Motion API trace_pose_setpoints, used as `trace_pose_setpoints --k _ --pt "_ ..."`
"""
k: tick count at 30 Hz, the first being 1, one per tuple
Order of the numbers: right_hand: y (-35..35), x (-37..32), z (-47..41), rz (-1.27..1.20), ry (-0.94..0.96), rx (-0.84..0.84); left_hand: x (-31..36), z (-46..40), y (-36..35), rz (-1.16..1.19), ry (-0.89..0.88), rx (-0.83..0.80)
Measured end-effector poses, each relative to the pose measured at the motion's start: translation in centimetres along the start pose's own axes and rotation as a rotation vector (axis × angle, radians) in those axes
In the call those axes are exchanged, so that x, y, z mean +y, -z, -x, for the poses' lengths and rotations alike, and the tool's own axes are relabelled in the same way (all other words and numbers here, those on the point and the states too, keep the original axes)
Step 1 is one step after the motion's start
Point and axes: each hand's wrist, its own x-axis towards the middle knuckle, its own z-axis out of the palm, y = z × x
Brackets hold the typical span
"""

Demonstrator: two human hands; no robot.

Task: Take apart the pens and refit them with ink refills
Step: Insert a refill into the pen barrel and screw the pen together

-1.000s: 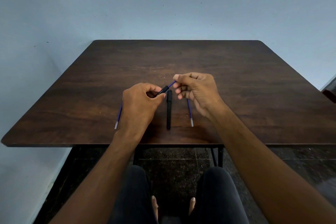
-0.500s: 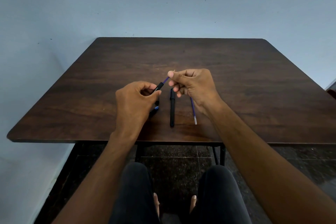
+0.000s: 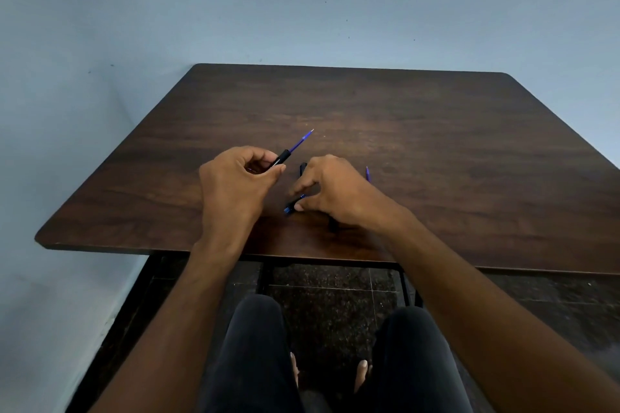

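My left hand (image 3: pixel 240 179) grips a black pen barrel (image 3: pixel 281 157). A blue refill (image 3: pixel 302 139) sticks out of the barrel's far end and points up and to the right. My right hand (image 3: pixel 335 193) is low over the table, and its thumb and forefinger pinch a short black pen piece with a blue end (image 3: pixel 292 205) that lies on the wood. A second black pen (image 3: pixel 303 167) lies under that hand, with only its two ends showing. Just right of the hand, the tip of a loose blue refill (image 3: pixel 367 173) shows.
The dark wooden table (image 3: pixel 419 144) stands against a pale blue wall, with its front edge close to my knees. Bare wood stretches behind and to the right of my hands. Black table legs and a dark speckled floor show below.
My right hand has let go of the refill and dropped to the short pen piece on the table. The refill now stands out of the barrel in my left hand.
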Motion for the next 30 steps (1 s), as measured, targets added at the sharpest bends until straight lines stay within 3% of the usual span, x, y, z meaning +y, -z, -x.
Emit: trace_pose_setpoints --k 4,8,16,21,25,30 --pt "-0.3 -0.5 -0.2 0.054 0.001 -0.029 -0.5 0.0 0.0 -0.014 0.012 -0.004" --pt "-0.1 0.0 0.1 0.03 0.014 0.143 -0.6 0.0 0.0 -0.006 0.014 0.0" --pt "1.2 2.9 1.8 -0.731 -0.233 0.521 -0.5 0.3 -0.4 -0.037 -0.03 -0.007" --pt "1.7 3.8 1.9 -1.383 -0.275 0.578 0.0 0.7 -0.8 -0.032 -0.062 -0.018" --pt "1.8 4.0 2.0 -1.541 -0.244 0.527 0.2 0.8 -1.0 -0.037 -0.08 -0.022" --pt "1.7 3.8 2.1 -1.565 -0.227 0.466 0.4 0.8 -1.2 -0.082 -0.113 -0.039"
